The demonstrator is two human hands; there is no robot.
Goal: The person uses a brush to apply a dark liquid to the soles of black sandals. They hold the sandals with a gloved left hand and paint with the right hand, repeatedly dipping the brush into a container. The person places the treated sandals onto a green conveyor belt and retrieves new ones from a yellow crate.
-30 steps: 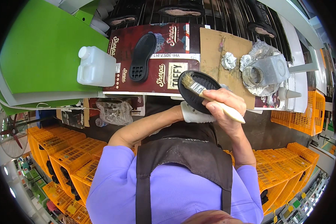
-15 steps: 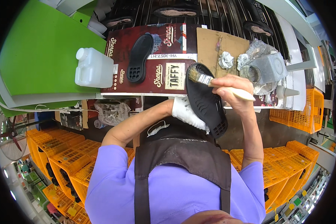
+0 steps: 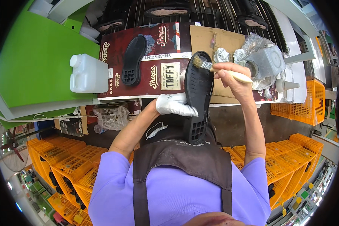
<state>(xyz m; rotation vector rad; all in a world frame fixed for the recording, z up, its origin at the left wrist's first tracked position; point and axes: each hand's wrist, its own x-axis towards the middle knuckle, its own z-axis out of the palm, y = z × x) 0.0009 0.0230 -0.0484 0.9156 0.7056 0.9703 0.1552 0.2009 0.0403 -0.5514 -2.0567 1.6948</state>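
Note:
A black shoe sole (image 3: 199,92) is held over the front edge of the work surface, its toe end pointing away from me and its gridded heel near my apron. My left hand (image 3: 176,105), in a white glove, grips the sole from its left side; some fingers are hidden beneath it. My bare right hand (image 3: 233,77) is closed round the pale handle of a paintbrush (image 3: 242,78). The brush's bristles touch the inside of the toe end. A second black sole (image 3: 135,60) lies on dark red printed cardboard (image 3: 120,91) to the left.
At the left stands a white plastic jug (image 3: 89,73). On the right, a clear container (image 3: 266,62) lies by crumpled plastic, with a squeeze bottle (image 3: 287,85) nearby. Black boots (image 3: 252,17) rest on a rack behind. Orange crates (image 3: 77,158) are stacked on both sides.
The held sole has turned more upright, its heel swinging left. My left hand has shifted left along it, and the brush has moved slightly up at the toe end.

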